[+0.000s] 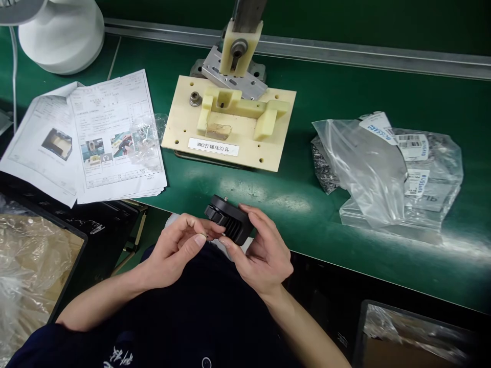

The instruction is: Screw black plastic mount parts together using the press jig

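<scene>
On my side of the cream fixture (245,122), my right hand (266,253) grips a black part (233,222) between thumb and fingers. My left hand (178,253) curls beside that part, thumb drawn close to its fingers; I cannot tell whether it pinches something tiny. On the green desk (299,168), printed sheets (103,125) lie left of the fixture, clear plastic bags (379,176) right of it.

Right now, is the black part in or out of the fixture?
Out: the right hand holds the black part, apart from the fixture.
</scene>
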Demonstrator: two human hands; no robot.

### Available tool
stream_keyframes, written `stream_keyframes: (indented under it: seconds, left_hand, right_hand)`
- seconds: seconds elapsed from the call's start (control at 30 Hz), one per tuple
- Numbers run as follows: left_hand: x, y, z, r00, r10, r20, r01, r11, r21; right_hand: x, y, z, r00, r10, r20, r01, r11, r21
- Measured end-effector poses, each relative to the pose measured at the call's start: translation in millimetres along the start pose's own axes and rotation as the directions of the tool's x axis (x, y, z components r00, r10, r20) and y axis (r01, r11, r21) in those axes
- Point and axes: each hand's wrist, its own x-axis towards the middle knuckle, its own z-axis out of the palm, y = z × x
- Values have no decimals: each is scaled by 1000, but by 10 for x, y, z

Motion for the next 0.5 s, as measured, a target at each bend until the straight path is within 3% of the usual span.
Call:
stream_keyframes:
  seconds: [0.17, 0.5]
  left_hand:
    - [8, -42, -31, 999, 25, -41, -24, 999, 27]
    - [64, -41, -179, 961, 228, -154, -217, 973, 83]
  right_hand:
    - [-7, 19, -27, 1000, 14, -16, -14, 1000, -10]
    - [-42, 19, -42, 1000, 23, -9, -23, 999, 35]
